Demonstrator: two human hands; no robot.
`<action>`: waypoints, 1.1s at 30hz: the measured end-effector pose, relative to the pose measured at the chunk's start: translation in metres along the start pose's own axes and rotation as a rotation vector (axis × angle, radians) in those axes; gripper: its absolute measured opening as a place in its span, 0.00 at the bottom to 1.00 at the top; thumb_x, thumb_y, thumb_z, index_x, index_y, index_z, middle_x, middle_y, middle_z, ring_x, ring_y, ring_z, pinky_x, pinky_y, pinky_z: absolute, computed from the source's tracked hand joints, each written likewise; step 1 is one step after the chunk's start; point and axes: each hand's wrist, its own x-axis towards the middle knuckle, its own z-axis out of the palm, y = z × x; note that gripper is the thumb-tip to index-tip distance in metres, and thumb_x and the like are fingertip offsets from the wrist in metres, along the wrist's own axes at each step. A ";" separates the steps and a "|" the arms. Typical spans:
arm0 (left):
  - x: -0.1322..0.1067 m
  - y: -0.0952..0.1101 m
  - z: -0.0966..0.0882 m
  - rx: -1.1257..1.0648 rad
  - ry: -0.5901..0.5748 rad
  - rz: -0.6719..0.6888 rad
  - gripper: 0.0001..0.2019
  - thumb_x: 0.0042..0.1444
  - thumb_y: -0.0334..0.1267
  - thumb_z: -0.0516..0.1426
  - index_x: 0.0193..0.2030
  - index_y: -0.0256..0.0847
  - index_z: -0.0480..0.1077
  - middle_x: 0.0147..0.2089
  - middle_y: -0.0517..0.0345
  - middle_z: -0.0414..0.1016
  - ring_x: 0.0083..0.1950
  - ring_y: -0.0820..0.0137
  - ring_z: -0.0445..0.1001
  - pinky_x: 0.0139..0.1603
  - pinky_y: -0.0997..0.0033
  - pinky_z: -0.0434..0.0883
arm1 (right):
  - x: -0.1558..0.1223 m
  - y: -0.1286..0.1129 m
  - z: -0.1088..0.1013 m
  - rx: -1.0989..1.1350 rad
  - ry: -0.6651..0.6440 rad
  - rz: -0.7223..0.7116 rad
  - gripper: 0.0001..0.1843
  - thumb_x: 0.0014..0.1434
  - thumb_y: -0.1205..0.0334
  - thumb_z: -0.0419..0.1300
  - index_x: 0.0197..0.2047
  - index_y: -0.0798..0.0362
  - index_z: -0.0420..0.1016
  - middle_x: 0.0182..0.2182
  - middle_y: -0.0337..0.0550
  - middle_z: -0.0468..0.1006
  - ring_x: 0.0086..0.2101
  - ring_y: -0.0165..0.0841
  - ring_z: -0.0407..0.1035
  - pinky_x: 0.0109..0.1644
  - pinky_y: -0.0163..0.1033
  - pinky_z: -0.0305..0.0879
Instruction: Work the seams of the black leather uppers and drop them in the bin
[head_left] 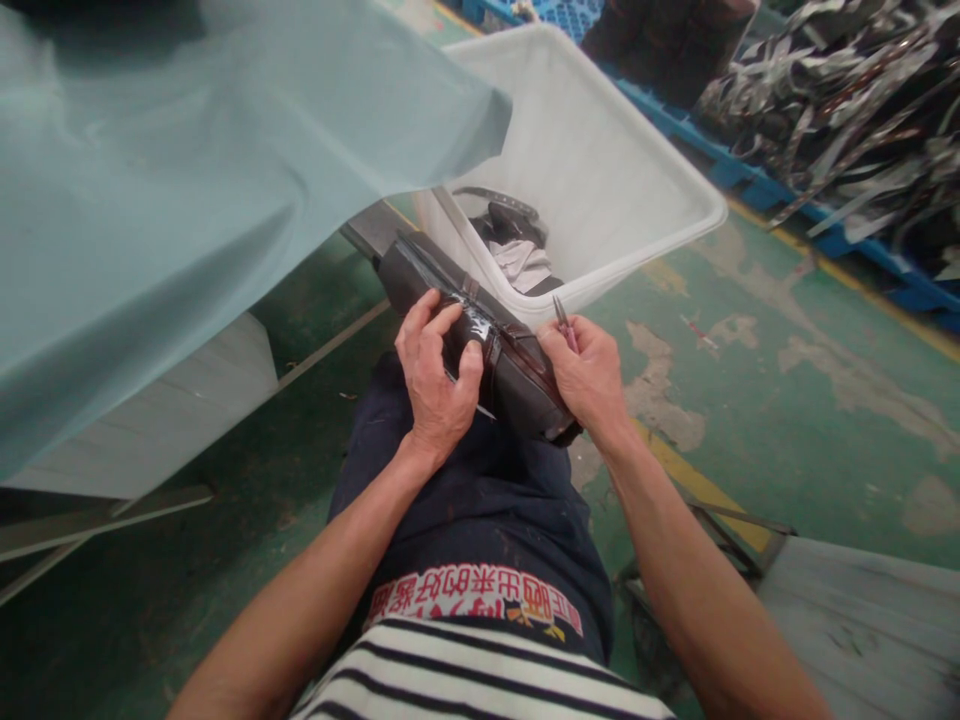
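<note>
A dark brown, leather-like bag [517, 390] with thin straps and stitched seams lies across my lap. Shiny clear plastic [478, 326] covers part of its middle. My left hand [439, 375] grips the bag from above, fingers bent and thumb at the edge of the plastic. Near the bag's right end, my right hand [589, 370] is closed around small pointed snips [565, 322] with a pinkish handle, tips upward. Its thumb and finger also seem to pinch a thin dark strap, partly hidden by the fingers.
Just beyond the bag stands a white plastic bin [622, 190] with dark and pale scraps inside. A grey-green sheet [187, 200] overhangs at left. Blue pallets [739, 175] carry heaped strips [862, 110] at upper right. A low pale-topped stand [862, 610] is at lower right.
</note>
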 end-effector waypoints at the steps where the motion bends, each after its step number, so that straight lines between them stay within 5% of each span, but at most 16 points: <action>1: 0.000 0.000 0.000 0.004 -0.004 -0.007 0.20 0.71 0.43 0.55 0.66 0.40 0.70 0.74 0.39 0.71 0.77 0.56 0.67 0.78 0.49 0.64 | 0.000 0.001 0.000 -0.002 -0.001 0.000 0.18 0.58 0.44 0.62 0.33 0.51 0.74 0.25 0.33 0.68 0.30 0.30 0.61 0.37 0.39 0.58; 33: -0.001 -0.001 0.001 0.012 -0.019 -0.005 0.22 0.72 0.47 0.53 0.67 0.41 0.69 0.75 0.40 0.69 0.78 0.54 0.67 0.78 0.48 0.63 | -0.002 -0.001 -0.001 -0.023 0.004 -0.013 0.16 0.57 0.44 0.59 0.31 0.49 0.71 0.25 0.33 0.64 0.30 0.30 0.58 0.37 0.39 0.58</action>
